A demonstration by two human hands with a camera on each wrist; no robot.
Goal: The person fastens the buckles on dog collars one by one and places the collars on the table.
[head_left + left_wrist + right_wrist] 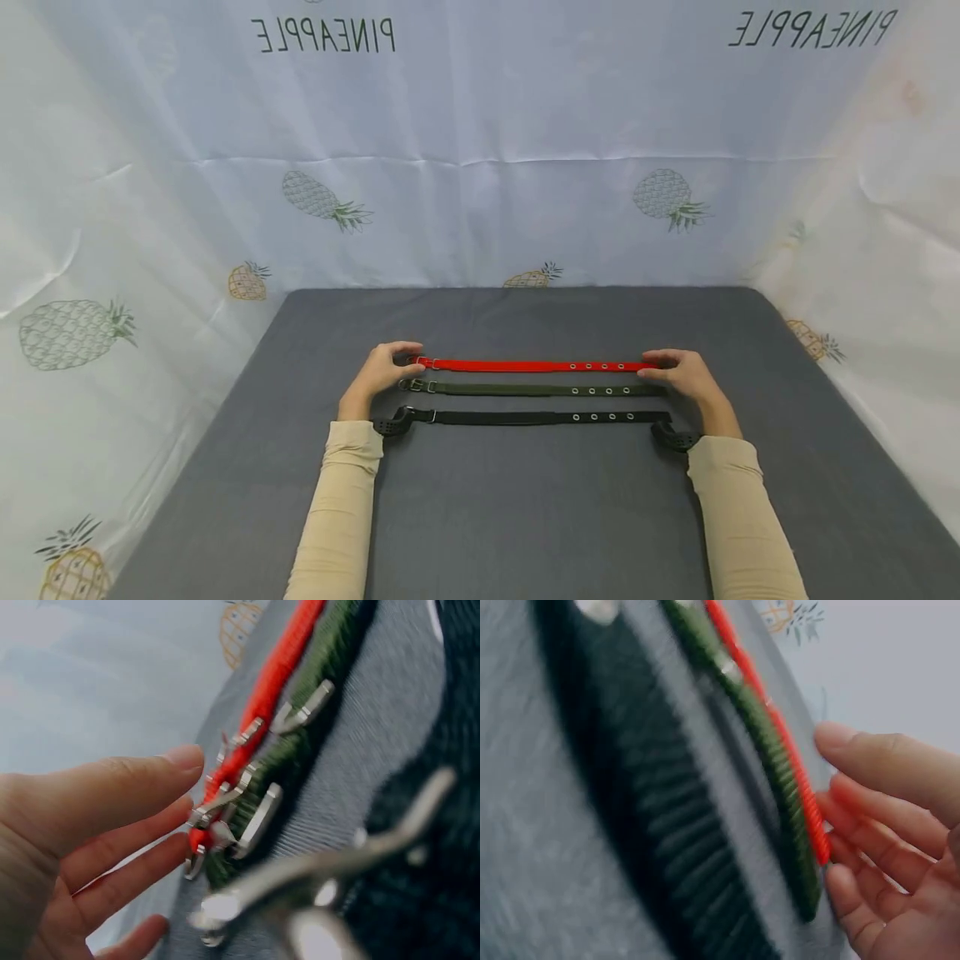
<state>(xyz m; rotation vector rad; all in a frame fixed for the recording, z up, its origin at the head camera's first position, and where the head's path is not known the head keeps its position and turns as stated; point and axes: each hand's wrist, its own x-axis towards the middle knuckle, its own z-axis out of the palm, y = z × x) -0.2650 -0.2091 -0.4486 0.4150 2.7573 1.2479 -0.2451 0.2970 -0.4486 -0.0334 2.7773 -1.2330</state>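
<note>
Three buckled collars lie flat in parallel rows: a red collar (pixel 502 366) farthest back, a green collar (pixel 502 389) in the middle and a black collar (pixel 502 419) nearest. My left hand (pixel 384 367) is at the red collar's buckle end, thumb and fingers spread to either side. Its fingertips reach the red buckle (pixel 217 796) in the left wrist view; the thumb stays apart from them. At the eyelet end, my right hand (pixel 686 373) has its fingers beside the red tip (pixel 819 844), thumb lifted away. Neither hand visibly pinches a collar.
A grey cloth-covered table (pixel 525 517) extends around the collars. White curtains (pixel 465 100) printed with pineapples stand behind it and at both sides. A dark wrist device (pixel 393 423) sits under the left wrist, another (pixel 675 437) under the right, both close to the black collar's ends.
</note>
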